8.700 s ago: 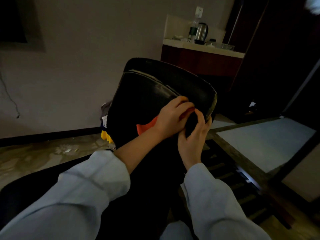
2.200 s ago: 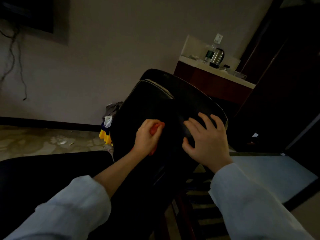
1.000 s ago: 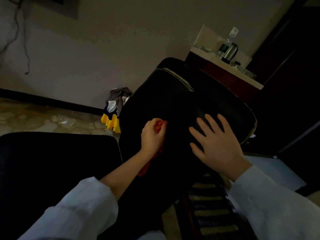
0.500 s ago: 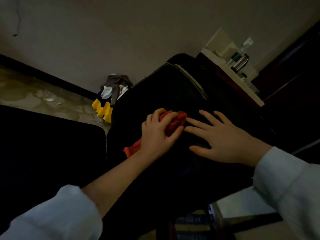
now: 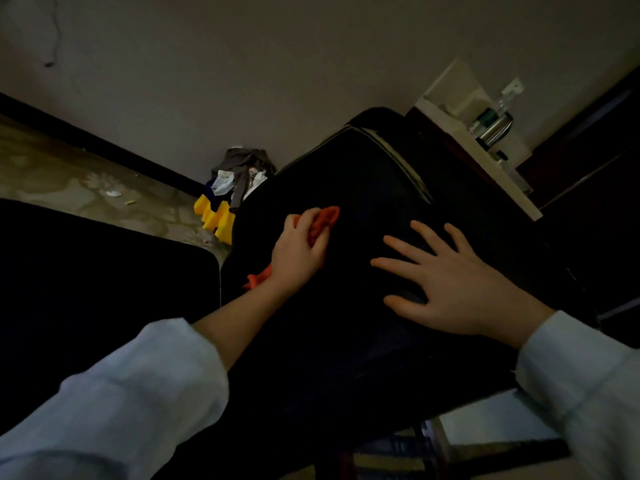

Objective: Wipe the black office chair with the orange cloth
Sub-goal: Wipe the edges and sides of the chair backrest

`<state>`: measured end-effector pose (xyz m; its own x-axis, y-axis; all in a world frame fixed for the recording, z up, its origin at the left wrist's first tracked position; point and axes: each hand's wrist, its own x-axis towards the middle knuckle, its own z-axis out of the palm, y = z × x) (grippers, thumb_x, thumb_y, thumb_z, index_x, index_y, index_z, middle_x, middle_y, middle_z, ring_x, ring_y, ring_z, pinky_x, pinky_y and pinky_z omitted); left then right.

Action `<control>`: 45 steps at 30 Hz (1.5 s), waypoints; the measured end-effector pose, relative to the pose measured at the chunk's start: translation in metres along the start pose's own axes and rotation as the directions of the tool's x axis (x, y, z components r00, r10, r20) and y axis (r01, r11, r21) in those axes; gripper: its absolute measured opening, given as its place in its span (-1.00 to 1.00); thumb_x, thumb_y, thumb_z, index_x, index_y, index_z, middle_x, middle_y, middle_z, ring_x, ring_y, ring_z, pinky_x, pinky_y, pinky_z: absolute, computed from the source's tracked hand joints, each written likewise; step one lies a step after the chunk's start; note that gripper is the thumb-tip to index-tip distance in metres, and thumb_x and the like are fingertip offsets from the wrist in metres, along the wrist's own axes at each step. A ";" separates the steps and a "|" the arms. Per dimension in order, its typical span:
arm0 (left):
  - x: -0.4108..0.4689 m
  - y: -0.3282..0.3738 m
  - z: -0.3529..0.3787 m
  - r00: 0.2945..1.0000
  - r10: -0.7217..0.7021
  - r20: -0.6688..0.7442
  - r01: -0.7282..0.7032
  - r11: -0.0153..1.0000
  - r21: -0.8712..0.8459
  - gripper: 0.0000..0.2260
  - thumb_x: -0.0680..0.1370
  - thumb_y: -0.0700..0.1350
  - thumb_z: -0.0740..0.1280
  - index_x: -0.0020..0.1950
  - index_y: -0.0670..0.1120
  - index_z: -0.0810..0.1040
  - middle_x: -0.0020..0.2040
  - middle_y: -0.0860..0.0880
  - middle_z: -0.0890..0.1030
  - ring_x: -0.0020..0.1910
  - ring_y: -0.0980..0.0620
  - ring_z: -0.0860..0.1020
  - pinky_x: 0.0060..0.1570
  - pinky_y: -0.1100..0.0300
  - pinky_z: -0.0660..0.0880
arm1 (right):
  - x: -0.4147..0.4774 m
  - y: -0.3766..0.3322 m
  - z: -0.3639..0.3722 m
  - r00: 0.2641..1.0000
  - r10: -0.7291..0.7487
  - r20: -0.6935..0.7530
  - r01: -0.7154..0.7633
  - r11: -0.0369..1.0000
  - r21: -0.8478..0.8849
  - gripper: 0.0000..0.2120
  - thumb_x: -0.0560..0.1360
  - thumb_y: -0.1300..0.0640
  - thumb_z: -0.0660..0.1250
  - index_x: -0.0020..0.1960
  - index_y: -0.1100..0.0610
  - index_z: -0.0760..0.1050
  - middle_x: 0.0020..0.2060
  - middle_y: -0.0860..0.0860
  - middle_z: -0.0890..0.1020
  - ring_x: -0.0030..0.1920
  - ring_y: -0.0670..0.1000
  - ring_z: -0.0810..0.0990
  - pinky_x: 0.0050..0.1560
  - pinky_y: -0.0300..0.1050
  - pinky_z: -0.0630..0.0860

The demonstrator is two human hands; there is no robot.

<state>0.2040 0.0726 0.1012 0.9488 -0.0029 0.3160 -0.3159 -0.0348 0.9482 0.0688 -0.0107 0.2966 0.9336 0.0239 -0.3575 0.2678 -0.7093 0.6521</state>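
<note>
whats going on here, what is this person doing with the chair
A person is wiping a black office chair. The left hand grips a bunched orange cloth and presses it against the chair's dark surface. The right hand lies flat on the chair beside it, fingers spread, probably to steady it. A kettle stands on a counter behind the chair.

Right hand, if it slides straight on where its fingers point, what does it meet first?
Probably the orange cloth gripped in the left hand: the right hand lies flat on the black office chair, fingers aimed toward it, with only bare chair between.
</note>
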 end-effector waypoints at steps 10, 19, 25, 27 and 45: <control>-0.051 0.053 0.008 0.968 0.248 0.027 -0.244 0.963 -0.115 -0.68 0.54 -0.06 0.29 0.28 -0.08 0.48 0.12 -0.06 0.51 0.05 0.06 0.51 0.02 0.33 0.36 | 0.000 -0.001 0.006 0.990 0.096 -0.106 -0.094 0.995 0.028 -0.08 0.30 -0.48 -0.23 0.54 -0.04 -0.26 0.53 0.03 -0.19 0.49 0.11 -0.32 0.40 0.05 -0.39; 0.023 0.033 0.013 0.997 0.080 -0.007 -0.080 0.996 -0.028 -0.68 0.58 -0.04 0.25 0.33 -0.02 0.41 0.18 -0.12 0.43 0.11 -0.08 0.49 0.01 0.18 0.40 | 0.000 -0.001 0.007 0.997 0.061 -0.041 -0.061 0.998 0.005 -0.37 0.50 -0.41 -0.13 0.50 -0.27 -0.18 0.52 -0.02 -0.27 0.48 0.18 -0.37 0.39 0.21 -0.39; -0.017 -0.025 -0.007 0.990 -0.137 -0.032 0.136 0.991 -0.012 -0.71 0.60 -0.02 0.23 0.31 -0.01 0.40 0.09 -0.04 0.41 0.04 -0.04 0.49 -0.09 0.20 0.33 | 0.003 0.000 0.006 0.997 0.048 -0.056 -0.044 0.997 0.066 -0.40 0.51 -0.35 -0.04 0.50 -0.26 -0.08 0.53 -0.09 -0.21 0.48 0.15 -0.35 0.42 0.13 -0.37; -0.040 -0.017 -0.005 0.994 -0.093 -0.052 0.093 0.996 0.008 -0.71 0.59 -0.05 0.25 0.31 -0.02 0.42 0.09 -0.04 0.43 -0.01 0.04 0.46 -0.09 0.25 0.30 | 0.003 -0.001 0.005 0.996 0.064 -0.069 -0.059 0.995 0.078 -0.39 0.51 -0.35 -0.02 0.51 -0.24 -0.06 0.53 -0.06 -0.19 0.49 0.15 -0.33 0.43 0.14 -0.34; 0.029 0.030 0.013 0.998 0.037 -0.048 -0.036 0.999 0.020 -0.71 0.59 -0.04 0.24 0.31 0.00 0.43 0.17 -0.11 0.46 0.10 -0.07 0.50 -0.05 0.24 0.34 | 0.006 -0.002 0.007 0.989 0.104 -0.101 -0.094 0.991 0.097 -0.34 0.50 -0.35 0.00 0.52 -0.19 -0.08 0.53 -0.01 -0.21 0.49 0.19 -0.33 0.42 0.18 -0.36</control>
<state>0.2217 0.0589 0.1386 0.9349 0.0437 0.3523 -0.3499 -0.0544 0.9352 0.0726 -0.0142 0.2885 0.9756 0.0212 -0.2187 0.1546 -0.7736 0.6146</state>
